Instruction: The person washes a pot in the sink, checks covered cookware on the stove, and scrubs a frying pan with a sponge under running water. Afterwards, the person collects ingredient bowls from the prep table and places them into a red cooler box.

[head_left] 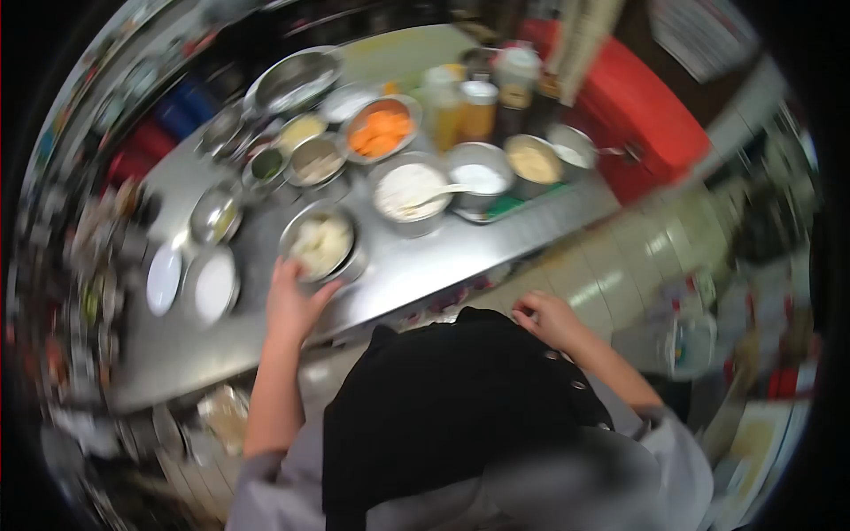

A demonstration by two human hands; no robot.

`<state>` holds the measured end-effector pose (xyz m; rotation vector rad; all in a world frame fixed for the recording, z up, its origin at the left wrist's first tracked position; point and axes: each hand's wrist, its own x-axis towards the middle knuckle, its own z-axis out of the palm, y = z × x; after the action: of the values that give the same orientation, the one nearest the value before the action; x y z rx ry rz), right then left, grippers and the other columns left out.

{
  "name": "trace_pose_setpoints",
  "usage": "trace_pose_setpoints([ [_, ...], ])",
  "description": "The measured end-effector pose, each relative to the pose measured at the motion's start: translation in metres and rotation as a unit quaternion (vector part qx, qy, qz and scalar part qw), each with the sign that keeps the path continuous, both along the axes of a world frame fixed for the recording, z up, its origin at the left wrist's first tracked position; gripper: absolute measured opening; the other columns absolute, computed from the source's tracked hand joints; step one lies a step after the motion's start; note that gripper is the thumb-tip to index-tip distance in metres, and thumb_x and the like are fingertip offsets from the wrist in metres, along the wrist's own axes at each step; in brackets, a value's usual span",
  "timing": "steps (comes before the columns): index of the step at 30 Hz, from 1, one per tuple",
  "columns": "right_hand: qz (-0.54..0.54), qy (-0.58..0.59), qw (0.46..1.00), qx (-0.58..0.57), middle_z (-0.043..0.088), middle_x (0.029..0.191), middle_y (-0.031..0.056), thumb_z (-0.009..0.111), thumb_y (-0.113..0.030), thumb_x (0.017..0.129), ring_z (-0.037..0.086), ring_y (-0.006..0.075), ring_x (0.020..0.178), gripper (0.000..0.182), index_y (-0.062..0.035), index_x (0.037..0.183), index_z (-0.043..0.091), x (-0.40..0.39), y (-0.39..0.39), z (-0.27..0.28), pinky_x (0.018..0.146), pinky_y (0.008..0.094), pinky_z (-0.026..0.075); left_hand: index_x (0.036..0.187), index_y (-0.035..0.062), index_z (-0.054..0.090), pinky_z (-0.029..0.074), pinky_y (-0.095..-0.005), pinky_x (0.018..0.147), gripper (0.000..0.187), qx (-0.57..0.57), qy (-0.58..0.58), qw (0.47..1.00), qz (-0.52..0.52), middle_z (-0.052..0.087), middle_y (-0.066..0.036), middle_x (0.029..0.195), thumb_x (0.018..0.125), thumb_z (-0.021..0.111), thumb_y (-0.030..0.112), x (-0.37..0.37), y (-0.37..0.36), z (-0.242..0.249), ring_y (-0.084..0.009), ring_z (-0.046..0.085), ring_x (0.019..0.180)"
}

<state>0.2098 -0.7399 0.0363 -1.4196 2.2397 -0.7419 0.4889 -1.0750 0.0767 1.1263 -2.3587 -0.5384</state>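
Observation:
At the near edge of the metal table, my left hand (297, 301) has its fingers and thumb spread around the near side of a metal bowl (289, 237). Pale chunks of food (323, 245) fill the bowl, and it sits partly over another metal container (356, 265). My right hand (549, 320) hangs in front of the black apron, off the table, with its fingers curled in and no object visible in them. To the right of the bowl stands a container of white powder (405, 188) with a pale spoon (438, 192) in it.
Orange slices (381, 133) fill a bowl farther back, beside sauce bottles (478, 106). More containers with white (478, 180) and tan (533, 161) contents stand at right. Two white dishes (215, 283) (164, 280) lie at left. A red bin (642, 106) adjoins the table's right end.

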Motion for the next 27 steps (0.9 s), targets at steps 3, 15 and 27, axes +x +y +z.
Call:
trace_pose_setpoints([
  [3,-0.004,0.015,0.999,0.034,0.064,0.088,0.0124,0.064,-0.022,0.086,0.064,0.0318,0.083,0.015,-0.0077,0.091,0.064,0.004,0.006,0.001,0.073,0.0422,0.051,0.083,0.004,0.05,0.047,-0.0397,0.079,0.048,0.004,0.019,1.0,-0.006,0.056,-0.014,0.096,0.063,0.09,0.023,0.011,0.0,-0.009,-0.0321,0.056,0.089],
  [15,-0.032,-0.008,0.983,0.18,0.065,0.092,0.0097,0.064,-0.027,0.086,0.064,0.0314,0.086,0.018,-0.0111,0.094,0.064,0.038,0.075,-0.005,0.074,0.0419,0.051,0.083,0.006,0.049,0.045,-0.0357,0.077,0.046,-0.048,0.12,0.99,-0.051,0.051,-0.008,0.091,0.062,0.089,0.012,0.025,-0.007,-0.043,-0.0256,0.051,0.08],
  [27,-0.13,-0.151,0.98,0.003,0.067,0.092,0.0086,0.065,-0.034,0.089,0.066,0.0238,0.083,0.029,-0.0071,0.102,0.065,-0.033,0.162,-0.024,0.073,0.0357,0.053,0.095,0.0075,0.049,0.043,-0.0255,0.08,0.042,0.086,0.149,0.96,-0.219,0.051,-0.001,0.094,0.07,0.081,-0.002,-0.024,0.127,-0.008,-0.012,0.052,0.085],
])
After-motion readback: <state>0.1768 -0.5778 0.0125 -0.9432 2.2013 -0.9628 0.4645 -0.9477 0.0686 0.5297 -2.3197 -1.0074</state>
